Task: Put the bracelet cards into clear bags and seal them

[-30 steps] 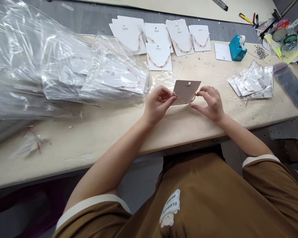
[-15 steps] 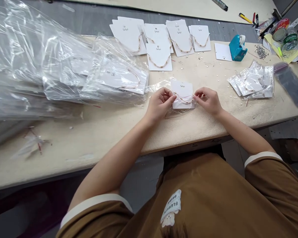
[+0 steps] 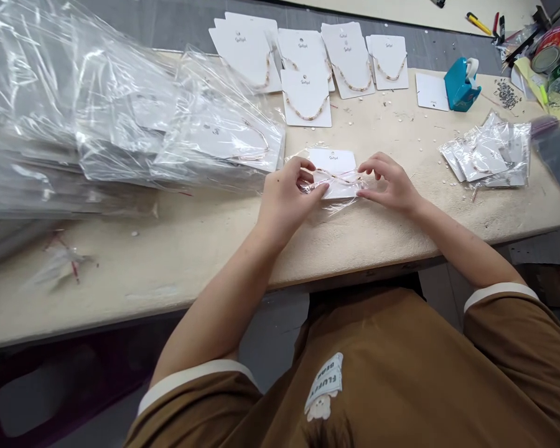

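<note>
Between my hands, a white card (image 3: 336,159) with small print lies on the table, a thin beaded necklace (image 3: 326,173) strung across it. Clear plastic bag film (image 3: 338,206) shows around and below the card. My left hand (image 3: 292,190) is closed on the card's left edge, fingers curled and thumb resting over the lower left part. At the right edge is my right hand (image 3: 388,183), thumb low and fingertips higher with a gap between them, and plastic film shows in that gap. The exact contact of the right fingertips is hard to make out.
Several carded necklaces (image 3: 307,99) lie at the back. A large heap of plastic-wrapped cards (image 3: 177,137) fills the left. To the right are a teal tape dispenser (image 3: 462,87), small metal parts (image 3: 508,93), bagged cards (image 3: 490,152) and a dark pouch (image 3: 557,158).
My fingers have shifted from pinching at the necklace's two ends to the card's sides. The right thumb and fingers have spread apart. The camera view has shifted slightly.
</note>
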Demonstrator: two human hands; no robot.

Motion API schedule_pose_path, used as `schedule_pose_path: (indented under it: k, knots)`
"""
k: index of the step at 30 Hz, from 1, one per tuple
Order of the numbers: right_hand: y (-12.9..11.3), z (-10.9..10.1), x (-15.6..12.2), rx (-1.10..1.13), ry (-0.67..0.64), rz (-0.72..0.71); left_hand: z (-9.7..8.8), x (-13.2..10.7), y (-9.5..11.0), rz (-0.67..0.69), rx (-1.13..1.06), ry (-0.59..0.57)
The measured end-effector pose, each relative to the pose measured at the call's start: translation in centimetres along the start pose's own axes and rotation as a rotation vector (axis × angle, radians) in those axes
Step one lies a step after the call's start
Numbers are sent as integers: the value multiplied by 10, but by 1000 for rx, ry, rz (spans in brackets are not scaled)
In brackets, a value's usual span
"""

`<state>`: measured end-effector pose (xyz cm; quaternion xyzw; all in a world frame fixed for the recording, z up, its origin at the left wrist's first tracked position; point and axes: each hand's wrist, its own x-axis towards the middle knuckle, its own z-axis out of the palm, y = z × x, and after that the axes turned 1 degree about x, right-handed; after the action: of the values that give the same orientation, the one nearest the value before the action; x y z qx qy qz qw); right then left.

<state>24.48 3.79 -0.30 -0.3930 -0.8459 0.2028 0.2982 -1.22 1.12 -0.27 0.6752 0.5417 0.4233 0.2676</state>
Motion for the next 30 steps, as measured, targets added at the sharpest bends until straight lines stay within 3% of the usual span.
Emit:
schedule_pose_path:
  k: [4, 7, 11, 15, 19, 24, 30]
  knots:
    - [-10, -1, 10, -132, -124, 11, -7, 0, -2, -53, 29, 22]
    - [-12, -5, 22, -77, -183, 53, -11, 0, -2, -68, 66, 17]
    - [2, -7, 42, 80, -86, 155, -15, 1, -2, -28, 98, 2]
    - [24, 5, 53, 94, 37, 251, -15, 1, 2, 58, 105, 3]
    - [26, 12, 55, 64, 57, 235, -14, 0, 6, 103, 78, -3]
    - [12, 7, 68, -14, -98, 339, -9, 0, 8, 47, 58, -12]
    - [4, -5, 83, 340, -356, 468, -3, -2, 6, 13, -14, -18]
